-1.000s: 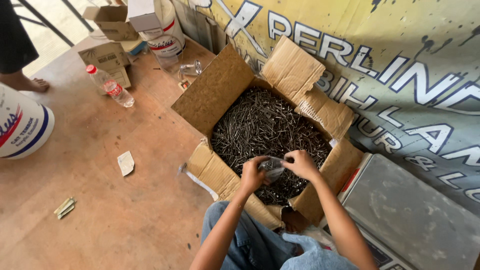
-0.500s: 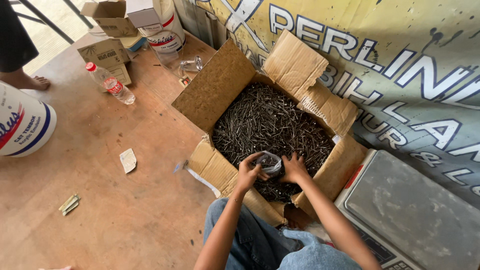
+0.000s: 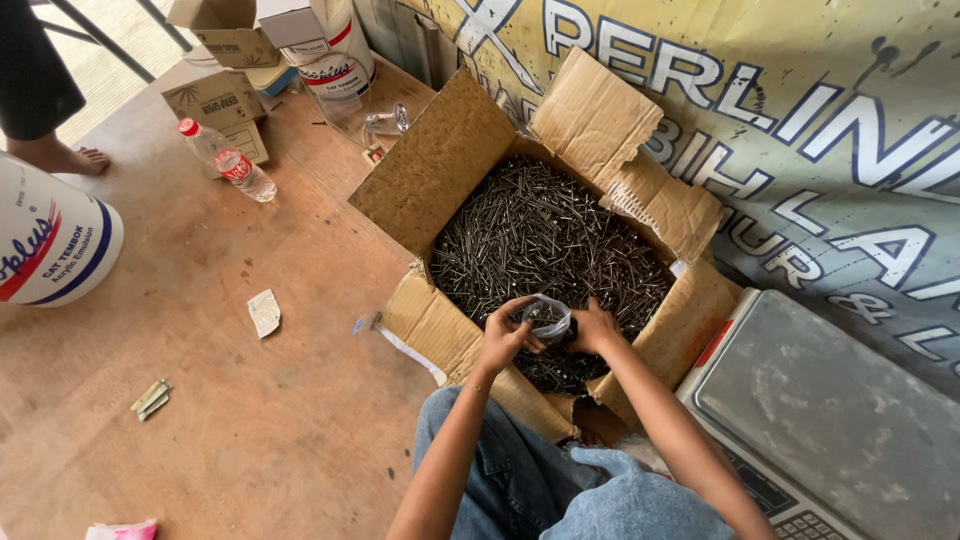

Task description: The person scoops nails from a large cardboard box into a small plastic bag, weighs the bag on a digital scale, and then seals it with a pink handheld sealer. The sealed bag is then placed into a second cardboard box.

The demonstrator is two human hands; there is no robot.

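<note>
- Head view, looking down: a person sits over an open brown cardboard box [image 3: 440,170] heaped with dark steel nails [image 3: 540,240].
- Left hand [image 3: 503,338] and right hand [image 3: 597,328] each pinch the rim of a small clear plastic bag [image 3: 547,318], part-filled, just above the nails.
- Judged step: bagging nails; next calls for a steady, open bag mouth.
- Grey weighing scale [image 3: 830,410] beside the box.

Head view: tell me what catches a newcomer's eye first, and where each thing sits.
The open cardboard box in the middle, heaped with dark nails, stands out first. At its near edge the left hand and right hand hold a small clear plastic bag over the nails. A grey weighing scale sits at the lower right, a large printed banner lies behind the box, and a white paint bucket rests at the far left.
</note>
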